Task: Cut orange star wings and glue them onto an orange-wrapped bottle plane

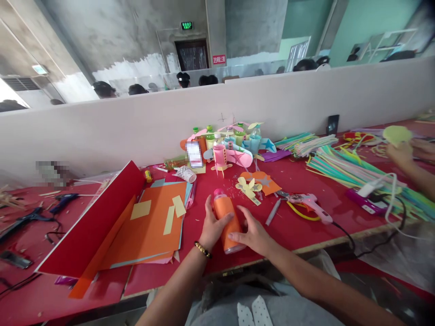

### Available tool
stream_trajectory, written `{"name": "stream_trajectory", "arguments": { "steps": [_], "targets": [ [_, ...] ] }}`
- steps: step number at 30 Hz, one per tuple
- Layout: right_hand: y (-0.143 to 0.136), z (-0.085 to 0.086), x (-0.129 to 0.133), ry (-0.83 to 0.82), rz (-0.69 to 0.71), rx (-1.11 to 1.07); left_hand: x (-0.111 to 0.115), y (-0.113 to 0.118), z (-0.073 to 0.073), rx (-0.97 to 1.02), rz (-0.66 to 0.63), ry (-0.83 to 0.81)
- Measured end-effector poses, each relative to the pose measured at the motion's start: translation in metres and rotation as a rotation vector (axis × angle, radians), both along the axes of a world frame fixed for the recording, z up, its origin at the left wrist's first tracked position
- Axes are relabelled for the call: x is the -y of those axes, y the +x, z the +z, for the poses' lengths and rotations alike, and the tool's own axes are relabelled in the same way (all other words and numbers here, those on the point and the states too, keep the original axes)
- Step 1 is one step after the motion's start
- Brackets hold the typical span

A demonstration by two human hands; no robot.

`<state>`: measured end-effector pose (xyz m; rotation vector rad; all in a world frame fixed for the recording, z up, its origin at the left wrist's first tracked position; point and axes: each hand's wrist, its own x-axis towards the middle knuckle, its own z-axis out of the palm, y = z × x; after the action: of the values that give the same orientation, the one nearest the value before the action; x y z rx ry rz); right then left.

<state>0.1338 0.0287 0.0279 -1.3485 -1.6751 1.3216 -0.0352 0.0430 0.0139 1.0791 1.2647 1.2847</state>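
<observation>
A plastic bottle (224, 209) with a pink cap and an orange wrap lies on the red table close to its front edge. My left hand (215, 225) rests against the bottle's left side, its thumb over the orange wrap. On the bottle's right side is my right hand (253, 231), fingers apart and curved, thumb touching the wrap low down. Above the bottle lie cream petal-shaped pieces (249, 188) and an orange sheet with a grey star (267, 182). A grey marker-like stick (273, 212) lies right of my right hand.
Orange paper sheets (152, 226) and a red board (98, 222) are at the left. Decorated bottles (220, 156) stand by the partition. A pink glue gun (314, 206), its cord, a purple power strip (367, 202) and pipe cleaners (353, 170) lie right. Another person's hand (401, 154) holds yellow paper.
</observation>
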Motion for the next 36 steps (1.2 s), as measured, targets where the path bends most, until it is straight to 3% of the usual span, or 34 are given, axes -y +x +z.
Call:
{"name": "stream_trajectory", "arguments": {
  "steps": [5,10,15,18,22,24,28,32,36],
  "targets": [
    [0.000,0.008,-0.010,0.003,0.030,0.147,-0.009,-0.009,0.002,-0.628,0.079,0.204],
    [0.005,0.011,-0.015,0.121,0.125,0.291,-0.013,-0.008,0.008,-0.899,-0.100,0.328],
    [0.026,0.007,-0.008,0.307,0.129,0.425,-0.014,-0.006,0.010,-0.971,-0.149,0.303],
    [0.042,-0.003,0.007,0.489,0.115,0.406,-0.013,-0.005,0.011,-0.980,-0.142,0.295],
    [0.070,-0.020,0.023,0.560,0.090,0.427,-0.013,-0.005,0.008,-0.961,-0.124,0.296],
    [0.093,-0.024,0.022,0.591,-0.008,0.446,-0.014,-0.006,0.005,-0.956,-0.112,0.299],
    [0.154,-0.020,0.001,0.707,-0.392,0.583,-0.015,-0.010,-0.001,-0.930,-0.098,0.322],
    [0.207,-0.019,-0.026,0.602,-0.567,0.988,-0.015,-0.012,-0.003,-0.886,-0.082,0.333],
    [0.230,-0.026,-0.045,0.324,-0.389,1.024,-0.013,-0.012,-0.001,-0.860,-0.093,0.321]
  ]
}}
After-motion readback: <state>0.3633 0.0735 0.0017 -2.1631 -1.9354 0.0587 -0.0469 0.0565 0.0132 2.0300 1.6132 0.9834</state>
